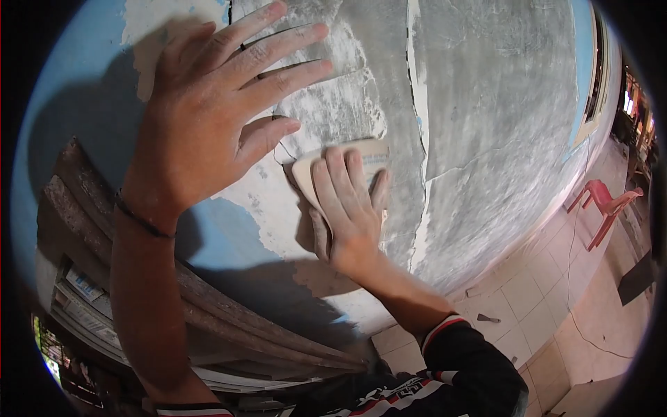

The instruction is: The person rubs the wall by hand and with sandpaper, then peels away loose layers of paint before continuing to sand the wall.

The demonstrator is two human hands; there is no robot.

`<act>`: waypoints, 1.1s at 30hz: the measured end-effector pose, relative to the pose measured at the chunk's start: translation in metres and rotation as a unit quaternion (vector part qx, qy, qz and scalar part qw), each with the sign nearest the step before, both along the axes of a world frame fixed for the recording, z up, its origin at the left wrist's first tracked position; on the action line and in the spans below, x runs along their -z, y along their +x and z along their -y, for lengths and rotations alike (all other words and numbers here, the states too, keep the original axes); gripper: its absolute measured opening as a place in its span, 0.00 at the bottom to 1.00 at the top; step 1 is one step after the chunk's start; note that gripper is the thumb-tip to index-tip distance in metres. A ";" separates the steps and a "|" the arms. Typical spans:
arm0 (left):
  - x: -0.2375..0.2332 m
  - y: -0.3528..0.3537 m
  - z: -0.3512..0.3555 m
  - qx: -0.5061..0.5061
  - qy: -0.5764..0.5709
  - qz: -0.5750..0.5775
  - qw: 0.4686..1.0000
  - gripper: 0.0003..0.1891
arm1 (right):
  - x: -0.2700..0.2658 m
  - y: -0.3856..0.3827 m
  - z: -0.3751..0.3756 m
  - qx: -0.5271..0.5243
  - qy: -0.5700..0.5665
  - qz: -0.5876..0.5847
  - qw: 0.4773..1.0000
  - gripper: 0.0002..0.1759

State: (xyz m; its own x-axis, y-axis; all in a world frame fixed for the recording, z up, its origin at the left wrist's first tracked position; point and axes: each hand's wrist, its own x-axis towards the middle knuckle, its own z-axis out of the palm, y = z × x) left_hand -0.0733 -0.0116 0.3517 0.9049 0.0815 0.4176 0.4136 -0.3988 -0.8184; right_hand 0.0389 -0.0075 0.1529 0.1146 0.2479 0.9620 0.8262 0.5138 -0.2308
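Observation:
My right hand (351,208) presses a folded sheet of sandpaper (306,169) flat on the wall (479,104), its beige, printed backing facing out. The thumb wraps the lower left edge, and pale dust coats the fingers. Higher up and to the left, my left hand (222,104) is spread open with nothing in it, its fingers over the wall and casting a shadow. Under the sandpaper lies a patch of whitish filler (333,104) on grey plaster. A white-filled crack (420,104) runs down the wall beside it.
Blue paint (229,233) borders the plaster on the left, above a dusty ribbed ledge (229,306). On the tiled floor (528,285) lie a scraper (488,318) and a thin cable (571,278). A red plastic chair (606,201) stands at the right.

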 end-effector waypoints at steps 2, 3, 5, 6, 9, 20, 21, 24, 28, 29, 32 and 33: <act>-0.001 0.000 0.000 -0.001 0.002 -0.001 1.000 0.26 | 0.046 -0.002 0.003 -0.059 -0.064 -0.002 0.996 0.28; 0.000 0.000 -0.001 0.000 0.005 -0.001 1.000 0.26 | 0.087 -0.008 0.005 -0.031 -0.086 0.017 0.996 0.27; 0.001 -0.001 -0.001 -0.004 0.011 -0.002 1.000 0.26 | 0.147 -0.012 0.012 -0.017 -0.104 0.025 0.994 0.27; 0.000 -0.001 -0.001 -0.006 0.020 0.001 1.000 0.26 | 0.141 -0.010 0.009 -0.027 -0.104 0.025 0.994 0.27; 0.002 0.003 0.000 -0.013 0.023 -0.003 1.000 0.25 | 0.070 -0.004 0.003 -0.027 -0.069 -0.001 0.997 0.25; 0.002 0.004 0.007 -0.069 0.003 -0.005 0.998 0.26 | 0.133 -0.005 0.009 -0.029 -0.106 -0.012 0.994 0.23; 0.004 0.003 0.008 -0.091 0.006 -0.013 0.996 0.26 | 0.121 -0.005 0.011 -0.026 -0.116 -0.014 0.993 0.23; 0.001 0.003 0.009 -0.089 0.014 -0.006 0.996 0.27 | 0.014 0.007 -0.005 0.077 0.005 -0.021 0.997 0.28; -0.003 0.000 0.003 -0.002 -0.034 0.005 0.999 0.27 | 0.020 0.005 -0.008 0.071 0.009 -0.019 0.997 0.28; -0.004 -0.002 -0.002 0.021 -0.009 -0.001 1.000 0.27 | 0.053 0.003 -0.003 0.057 -0.010 -0.018 0.998 0.27; -0.001 -0.007 -0.019 0.025 0.092 -0.021 0.995 0.27 | 0.151 -0.005 0.013 0.057 -0.110 0.027 0.992 0.25; 0.000 -0.007 -0.019 0.007 0.101 -0.021 0.995 0.27 | 0.145 -0.004 0.014 0.043 -0.114 0.024 0.992 0.25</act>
State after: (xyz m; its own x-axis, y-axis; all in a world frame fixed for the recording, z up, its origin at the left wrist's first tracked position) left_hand -0.0804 0.0072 0.3513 0.9220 -0.0128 0.3869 0.3738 -0.2301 -0.8985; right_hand 0.0354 -0.0215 0.0082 0.1007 0.4510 0.8868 0.8772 0.3803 -0.2930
